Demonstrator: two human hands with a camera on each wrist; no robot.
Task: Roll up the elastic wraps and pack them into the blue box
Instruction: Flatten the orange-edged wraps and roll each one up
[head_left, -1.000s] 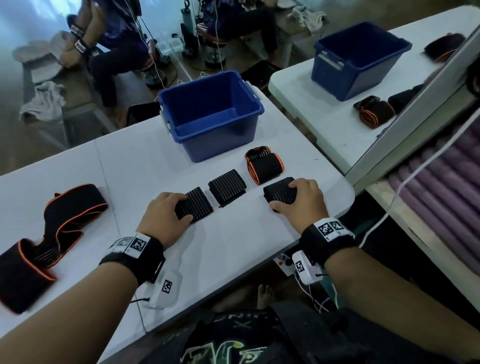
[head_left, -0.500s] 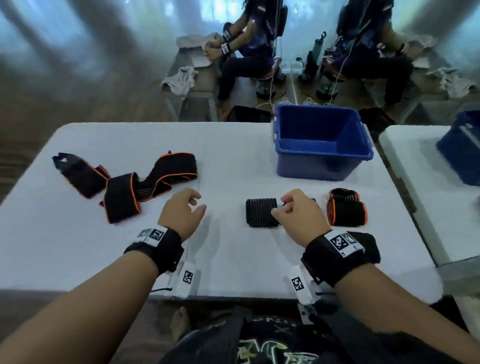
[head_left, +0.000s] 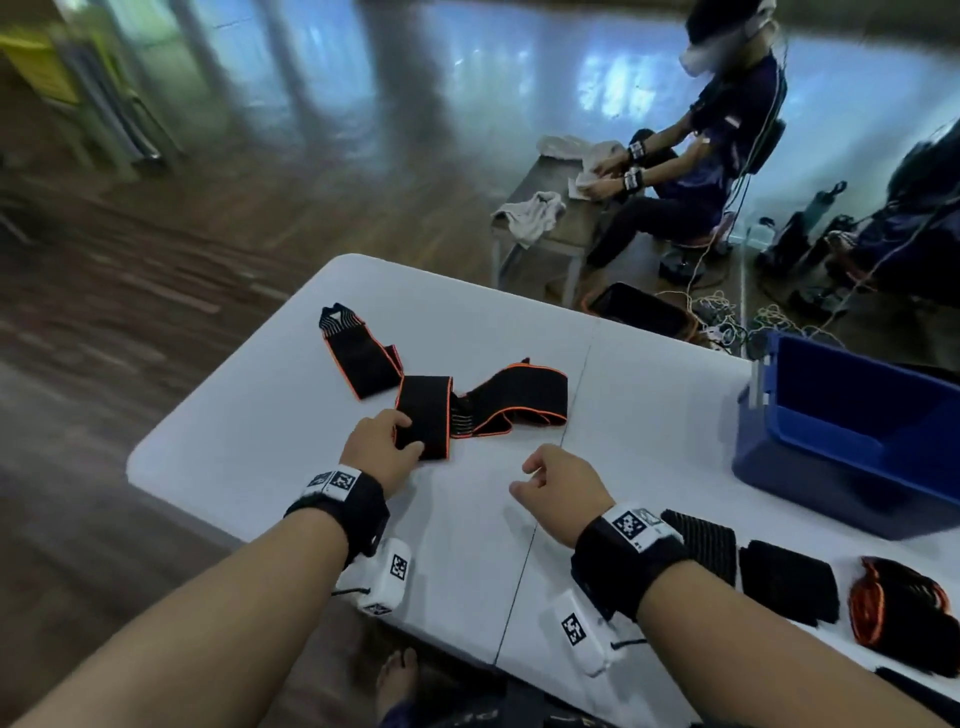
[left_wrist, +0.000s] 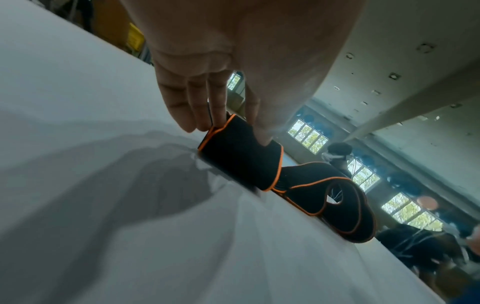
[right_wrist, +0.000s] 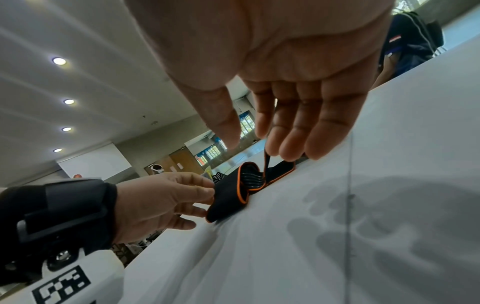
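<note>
The unrolled orange-edged wrap (head_left: 457, 408) sprawls left of the blue box (head_left: 852, 431), its near end pinched by the left hand (head_left: 379, 452). The right hand (head_left: 563, 488) hovers beside it, loose and empty. Rolled wraps (head_left: 789, 582) lie beside the box, apparently not yet packed.

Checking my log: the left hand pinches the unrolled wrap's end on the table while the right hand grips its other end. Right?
Not quite. The left hand does pinch the wrap on the table, but the right hand holds nothing; it hangs above the table, as the right wrist view shows.
</note>
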